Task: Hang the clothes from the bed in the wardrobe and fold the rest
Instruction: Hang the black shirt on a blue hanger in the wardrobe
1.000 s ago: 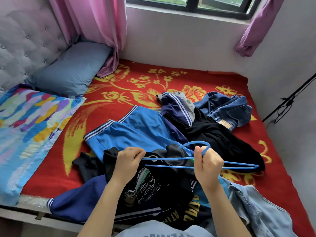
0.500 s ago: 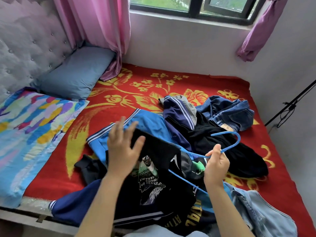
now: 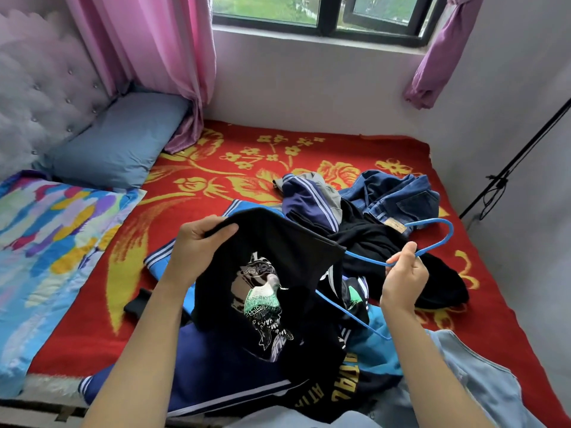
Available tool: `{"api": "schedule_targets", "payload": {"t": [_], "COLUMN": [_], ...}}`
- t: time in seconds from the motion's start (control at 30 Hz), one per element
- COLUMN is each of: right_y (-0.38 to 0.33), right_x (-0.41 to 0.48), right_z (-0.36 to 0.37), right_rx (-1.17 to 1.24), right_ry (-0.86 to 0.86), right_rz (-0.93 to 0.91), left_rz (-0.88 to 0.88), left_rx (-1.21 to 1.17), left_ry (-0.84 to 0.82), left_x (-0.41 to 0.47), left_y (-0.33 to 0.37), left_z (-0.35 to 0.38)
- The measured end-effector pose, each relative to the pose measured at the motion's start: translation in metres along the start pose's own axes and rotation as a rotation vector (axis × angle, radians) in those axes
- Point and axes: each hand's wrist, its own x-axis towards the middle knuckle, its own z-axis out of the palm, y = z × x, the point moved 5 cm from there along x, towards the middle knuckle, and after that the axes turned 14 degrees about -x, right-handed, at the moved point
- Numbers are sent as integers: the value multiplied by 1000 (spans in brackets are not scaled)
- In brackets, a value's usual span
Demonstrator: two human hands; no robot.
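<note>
Half a second back our left hand was spread open over the pile. Now it's clamped on the edge of the black T-shirt, thumb on top and fingers curled under the fabric, and the shirt is lifted off the heap. The hanger has barely shifted in that time, hook still out to the right.

Going left to right: the patterned quilt and blue pillow sit at the head end, nothing to do with the job. Then comes the left hand with the printed tee, held up over the near middle of the bed. One arm of the blue hanger disappears behind the shirt's raised edge. We reckon we're partway through feeding it into the tee, but we can't tell whether it's going in at the neck or the hem. Our right hand pinches the hanger at the base of its hook, fingers curled round the wire.

Progress-wise, honestly, we're near the start. Nothing in view is hung or folded yet. Left on the bed:
- a bright blue striped top under the tee
- a navy striped jacket
- a black garment
- jeans further right
- a pale denim piece at the near right corner

The wardrobe isn't in shot, so no idea what's already in there. This first shirt needs seating on the hanger, then carrying over.
</note>
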Motion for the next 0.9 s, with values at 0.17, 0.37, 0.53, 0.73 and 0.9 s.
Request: {"api": "schedule_targets", "payload": {"t": [0.17,0.37,0.53,0.73,0.9], "right_y": [-12,-25,-35,-49,-47], "right_x": [-15,-11,-16,-24,-38], "right_z": [-1,-8,-6,1,16], "right_rx": [-22,-65,-76,-93,-128], "right_ry": [104,123,108,72,28], "right_rz": [-66,-132,-160,-242,-260], "left_rz": [298,281,202,359,641], "left_rx": [381,310,144,493,1077], "left_ry": [75,-6,-3,-215,-401], "left_x": [6,7,3,0,-18], "left_y": [24,25,24,38,44], "left_z": [17,9,17,26,54]}}
